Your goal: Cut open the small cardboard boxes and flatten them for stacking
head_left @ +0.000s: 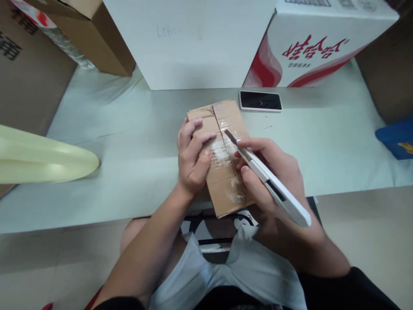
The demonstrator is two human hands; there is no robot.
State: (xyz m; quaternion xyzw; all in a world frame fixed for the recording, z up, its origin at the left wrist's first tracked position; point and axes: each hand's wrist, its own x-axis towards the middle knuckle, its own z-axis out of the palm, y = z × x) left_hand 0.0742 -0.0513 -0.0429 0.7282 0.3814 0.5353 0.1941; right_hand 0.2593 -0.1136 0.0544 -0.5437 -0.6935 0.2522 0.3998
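Observation:
A small brown cardboard box (214,181) lies tilted at the table's front edge, its top seam crossed by clear, wrinkled tape (221,153). My left hand (193,157) grips the box along its left side, fingers curled over the top. In my right hand (274,172) is a white utility knife (274,185), held like a pen. Its blade (230,136) is out and points up and left over the seam; whether the tip touches the cardboard I cannot tell. The lower right of the box is partly hidden behind my right hand.
A phone (260,101) lies just beyond the box. Behind stand a large white board or box (193,47) and a red-and-white carton (309,51). To the left are a pale yellow-green curved object (48,157) and a brown carton (106,43); a blue container (396,137) is at right.

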